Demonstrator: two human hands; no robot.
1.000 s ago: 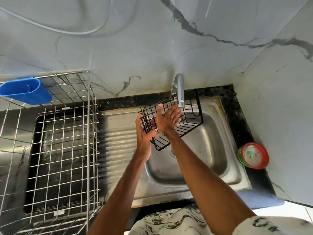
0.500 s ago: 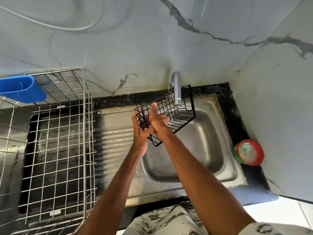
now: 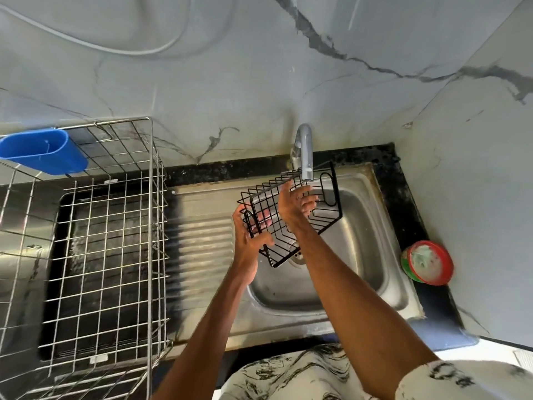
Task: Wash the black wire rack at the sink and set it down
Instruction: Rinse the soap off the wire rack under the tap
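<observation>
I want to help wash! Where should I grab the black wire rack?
Take the black wire rack by its left end wall, coming from the left like the left hand: open wires there suit a hooked grip, clear of the tap.

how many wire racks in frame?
2. The black wire rack is held tilted over the sink, below the tap. The silver dish rack stands left of the sink, partly cut off by the frame edge. None seems hidden.
</observation>
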